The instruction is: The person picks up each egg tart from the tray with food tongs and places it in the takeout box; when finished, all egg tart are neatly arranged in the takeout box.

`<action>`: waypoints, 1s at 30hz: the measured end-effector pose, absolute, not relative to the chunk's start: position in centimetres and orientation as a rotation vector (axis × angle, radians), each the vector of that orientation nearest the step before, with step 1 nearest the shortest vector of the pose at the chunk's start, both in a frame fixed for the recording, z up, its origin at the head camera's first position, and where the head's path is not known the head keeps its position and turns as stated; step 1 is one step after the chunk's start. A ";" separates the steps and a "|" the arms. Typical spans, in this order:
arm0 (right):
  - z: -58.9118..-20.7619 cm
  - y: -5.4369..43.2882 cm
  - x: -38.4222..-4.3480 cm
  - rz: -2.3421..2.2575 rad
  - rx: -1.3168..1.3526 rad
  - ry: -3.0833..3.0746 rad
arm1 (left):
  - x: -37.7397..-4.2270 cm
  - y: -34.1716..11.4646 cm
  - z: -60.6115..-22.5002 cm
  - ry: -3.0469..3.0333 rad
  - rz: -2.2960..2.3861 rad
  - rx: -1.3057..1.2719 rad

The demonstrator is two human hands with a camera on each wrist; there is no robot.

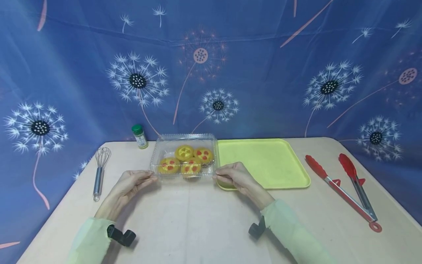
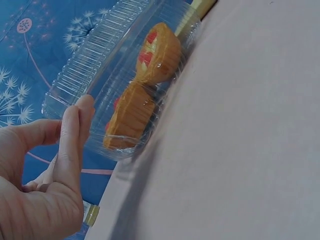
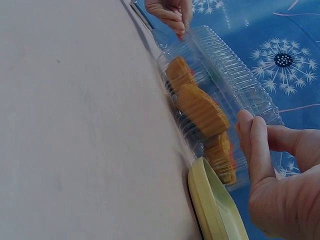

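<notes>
A clear plastic clamshell box [image 1: 184,139] with ridged walls stands at the back middle of the table, several yellow tarts [image 1: 191,167] with red pieces on top inside it. At its front left corner my left hand [image 1: 133,181] pinches the rim between thumb and fingers. My right hand [image 1: 239,178] pinches the rim at the front right corner, overlapping the edge of the yellow tray [image 1: 263,161] in the head view. From the left wrist view, the tarts [image 2: 131,116] show through the transparent side, below the left fingertips [image 2: 84,102].
Left of the box stand a green-capped seasoning jar [image 1: 140,136] and, farther out, a metal whisk [image 1: 99,174]. Red-tipped tongs [image 1: 349,198] lie spread at the right. A blue dandelion-patterned cloth [image 1: 257,73] hangs behind the table.
</notes>
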State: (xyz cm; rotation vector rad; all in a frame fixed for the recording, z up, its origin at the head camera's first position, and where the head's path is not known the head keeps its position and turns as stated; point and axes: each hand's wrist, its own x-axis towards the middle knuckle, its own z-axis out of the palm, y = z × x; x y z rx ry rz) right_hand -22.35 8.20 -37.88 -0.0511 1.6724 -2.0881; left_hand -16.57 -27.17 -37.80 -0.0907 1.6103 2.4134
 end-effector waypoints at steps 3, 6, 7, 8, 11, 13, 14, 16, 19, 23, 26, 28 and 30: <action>-37.8 8.3 -22.1 -2.100 -0.035 1.673 | -16.6 -27.0 -37.7 1.627 2.402 -0.102; -37.7 8.4 -21.9 -2.110 -0.013 1.678 | -16.7 -26.7 -37.6 1.648 2.390 -0.101; -37.7 8.4 -21.9 -2.111 -0.008 1.682 | -16.7 -26.7 -37.6 1.648 2.389 -0.099; -37.7 8.4 -21.8 -2.111 -0.001 1.685 | -16.7 -26.6 -37.6 1.650 2.387 -0.103; -37.7 8.5 -21.8 -2.111 0.008 1.701 | -16.8 -26.5 -37.7 1.667 2.382 -0.104; -37.9 8.5 -21.8 -2.109 0.013 1.716 | -16.8 -26.6 -37.9 1.678 2.375 -0.096; -38.0 8.5 -21.8 -2.106 0.019 1.724 | -16.8 -26.6 -38.0 1.685 2.369 -0.097; -38.2 8.4 -21.8 -2.107 0.031 1.730 | -16.9 -26.7 -38.3 1.694 2.366 -0.086; -38.6 8.3 -21.9 -2.105 0.026 1.723 | -16.9 -26.8 -38.6 1.718 2.354 -0.077; -39.0 8.4 -21.9 -2.062 -0.051 1.705 | -16.7 -27.1 -39.2 1.758 2.325 -0.064; -39.2 8.5 -21.7 -2.000 -0.124 1.708 | -16.4 -27.4 -39.6 1.802 2.282 -0.055; -39.2 8.6 -21.6 -1.966 -0.142 1.732 | -16.3 -27.4 -39.8 1.874 2.233 -0.056; -39.1 8.8 -21.5 -1.938 -0.140 1.796 | -16.2 -27.3 -39.7 1.975 2.177 -0.106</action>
